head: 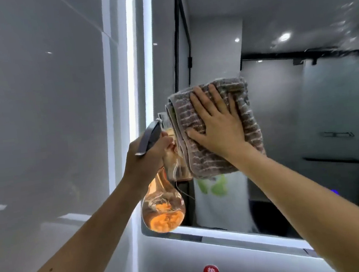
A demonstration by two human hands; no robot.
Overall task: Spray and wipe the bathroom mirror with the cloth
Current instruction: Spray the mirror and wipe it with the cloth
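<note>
Pressing ribbed grey cloth (pixel 215 127) flat-palmed, right hand (pixel 215 127) | left hand (pixel 147 159) grips amber pear-shaped spray bottle (pixel 162 206) | glossy mirror (pixel 303 100)

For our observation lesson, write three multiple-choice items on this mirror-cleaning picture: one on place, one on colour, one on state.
1. Where is the cloth? A on the floor; B against the mirror; C over a shoulder.
2. What colour is the spray bottle? A orange; B blue; C green.
3. How is the right hand? A clenched in a fist; B flat on the cloth; C hanging free.
Answers: B, the cloth lies pressed to the mirror; A, the spray bottle in the left hand is see-through orange; B, the right hand's straight fingers press the cloth.
</note>
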